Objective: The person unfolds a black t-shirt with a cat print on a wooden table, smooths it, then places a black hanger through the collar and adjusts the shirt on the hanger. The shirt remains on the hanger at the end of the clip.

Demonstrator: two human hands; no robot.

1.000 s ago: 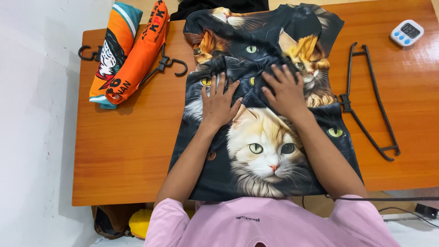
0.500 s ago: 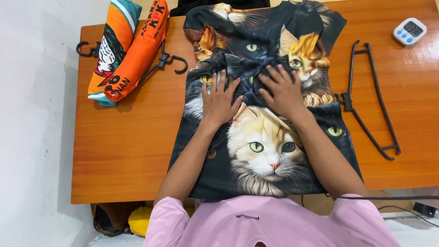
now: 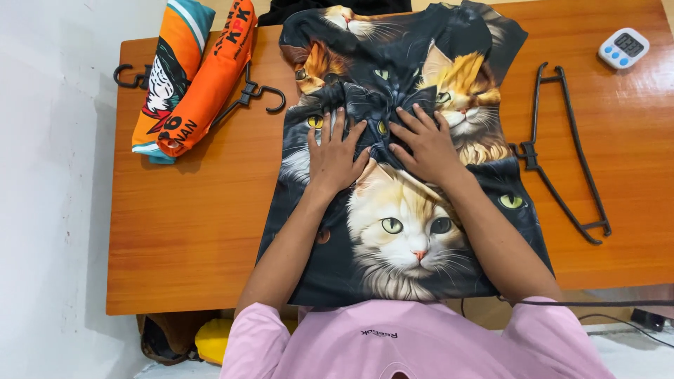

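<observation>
A dark shirt printed with cat faces lies spread on the wooden table, its lower hem at the near edge. My left hand lies flat on the middle of the shirt with fingers spread. My right hand presses beside it, fingers apart, and the cloth is bunched into folds just ahead of both hands. Neither hand grips anything.
Two rolled orange garments lie at the far left with a black hanger beside them. Another black hanger lies right of the shirt. A small white timer sits at the far right corner. White wall on the left.
My right hand has slid a little left and toward me, drawing the bunched cloth closer to the left hand. The left hand has stayed in place.
</observation>
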